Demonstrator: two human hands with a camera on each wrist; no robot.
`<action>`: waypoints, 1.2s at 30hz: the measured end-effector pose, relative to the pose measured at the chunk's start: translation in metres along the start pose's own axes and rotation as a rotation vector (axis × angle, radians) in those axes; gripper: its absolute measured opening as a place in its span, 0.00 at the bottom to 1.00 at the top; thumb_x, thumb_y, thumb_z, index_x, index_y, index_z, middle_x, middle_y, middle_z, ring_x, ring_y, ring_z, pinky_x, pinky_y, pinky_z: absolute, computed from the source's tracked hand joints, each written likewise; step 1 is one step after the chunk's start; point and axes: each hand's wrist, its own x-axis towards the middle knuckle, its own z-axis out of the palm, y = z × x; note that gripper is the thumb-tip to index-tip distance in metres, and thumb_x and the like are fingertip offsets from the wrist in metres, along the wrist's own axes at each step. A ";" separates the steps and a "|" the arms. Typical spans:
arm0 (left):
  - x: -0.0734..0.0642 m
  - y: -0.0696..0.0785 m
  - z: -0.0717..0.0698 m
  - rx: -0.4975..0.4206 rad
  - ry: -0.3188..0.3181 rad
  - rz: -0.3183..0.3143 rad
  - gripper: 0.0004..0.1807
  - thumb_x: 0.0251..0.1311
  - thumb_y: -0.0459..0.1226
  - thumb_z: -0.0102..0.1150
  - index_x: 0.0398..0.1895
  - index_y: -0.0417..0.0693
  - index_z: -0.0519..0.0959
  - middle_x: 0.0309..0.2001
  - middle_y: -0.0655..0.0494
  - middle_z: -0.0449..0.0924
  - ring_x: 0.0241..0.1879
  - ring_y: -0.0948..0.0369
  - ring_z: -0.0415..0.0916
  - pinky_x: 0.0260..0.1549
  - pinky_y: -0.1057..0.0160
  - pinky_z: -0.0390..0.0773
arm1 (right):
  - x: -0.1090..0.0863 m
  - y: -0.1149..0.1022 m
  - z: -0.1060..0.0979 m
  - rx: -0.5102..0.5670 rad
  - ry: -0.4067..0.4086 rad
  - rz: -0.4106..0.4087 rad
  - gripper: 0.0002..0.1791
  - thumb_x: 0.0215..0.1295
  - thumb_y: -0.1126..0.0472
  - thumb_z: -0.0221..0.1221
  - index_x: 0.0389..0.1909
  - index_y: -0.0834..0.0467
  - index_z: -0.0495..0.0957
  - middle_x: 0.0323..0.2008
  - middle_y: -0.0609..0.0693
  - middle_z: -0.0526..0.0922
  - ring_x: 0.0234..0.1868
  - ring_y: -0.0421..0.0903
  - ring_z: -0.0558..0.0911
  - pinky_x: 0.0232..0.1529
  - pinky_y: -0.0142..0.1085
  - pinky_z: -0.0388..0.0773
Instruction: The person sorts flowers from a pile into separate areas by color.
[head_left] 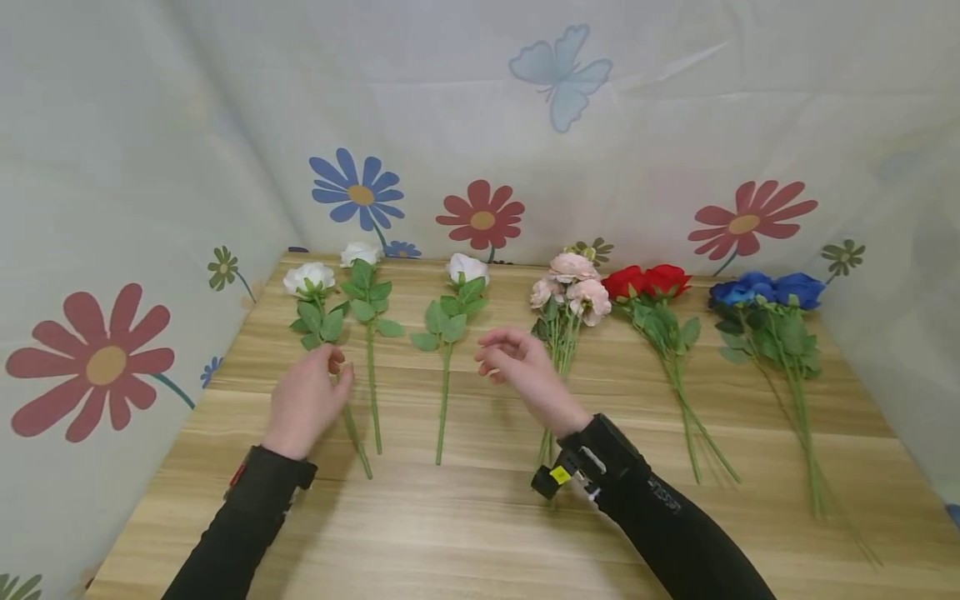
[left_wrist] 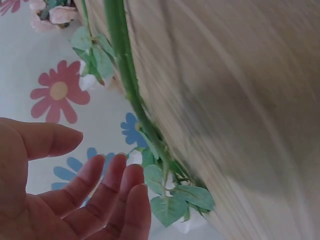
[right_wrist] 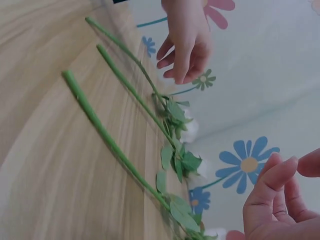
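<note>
My left hand [head_left: 307, 402] is over the stem of the leftmost white rose [head_left: 309, 279], fingers loosely bent and nothing held. In the left wrist view, a gap separates that hand [left_wrist: 85, 195] from the green stem [left_wrist: 117, 50]. A second white rose [head_left: 362, 253] lies just right of the first. My right hand [head_left: 528, 375] hovers between a third white rose [head_left: 468, 268] and a bunch of pink flowers [head_left: 573, 287], partly covering the pink flowers' stems. Its fingers are relaxed and grip nothing; the right wrist view shows this hand [right_wrist: 277, 200] beyond the rose stems.
Red roses [head_left: 647, 282] lie right of the pink bunch, their stems crossing. Blue roses [head_left: 767, 289] with long stems lie farther right. The wooden table [head_left: 420, 533] meets a patterned cloth [head_left: 420, 83] hanging behind it and at both sides.
</note>
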 end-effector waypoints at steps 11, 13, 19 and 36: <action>0.005 -0.020 0.005 0.063 -0.210 -0.182 0.21 0.63 0.46 0.52 0.40 0.33 0.74 0.27 0.39 0.78 0.20 0.52 0.73 0.15 0.56 0.69 | 0.003 0.010 0.016 0.163 -0.018 0.116 0.09 0.65 0.67 0.51 0.44 0.64 0.71 0.38 0.54 0.76 0.38 0.47 0.77 0.37 0.29 0.76; 0.006 -0.022 0.006 0.062 -0.243 -0.195 0.21 0.64 0.47 0.51 0.38 0.33 0.74 0.28 0.39 0.79 0.21 0.52 0.73 0.16 0.56 0.70 | 0.003 0.011 0.016 0.185 -0.022 0.125 0.08 0.65 0.67 0.51 0.44 0.63 0.71 0.38 0.54 0.76 0.38 0.46 0.77 0.36 0.28 0.76; 0.010 -0.025 0.008 0.043 -0.301 -0.207 0.21 0.64 0.47 0.51 0.32 0.35 0.80 0.28 0.42 0.81 0.19 0.56 0.72 0.16 0.60 0.70 | 0.001 0.011 0.017 0.216 -0.049 0.134 0.08 0.66 0.67 0.51 0.45 0.64 0.69 0.39 0.54 0.76 0.36 0.44 0.77 0.36 0.28 0.75; 0.009 -0.034 0.005 -0.356 -0.405 -0.307 0.17 0.67 0.41 0.51 0.35 0.32 0.77 0.23 0.48 0.79 0.23 0.57 0.77 0.25 0.63 0.72 | -0.001 0.011 0.014 0.223 -0.051 0.172 0.12 0.67 0.67 0.51 0.49 0.68 0.68 0.37 0.52 0.76 0.36 0.44 0.76 0.36 0.29 0.73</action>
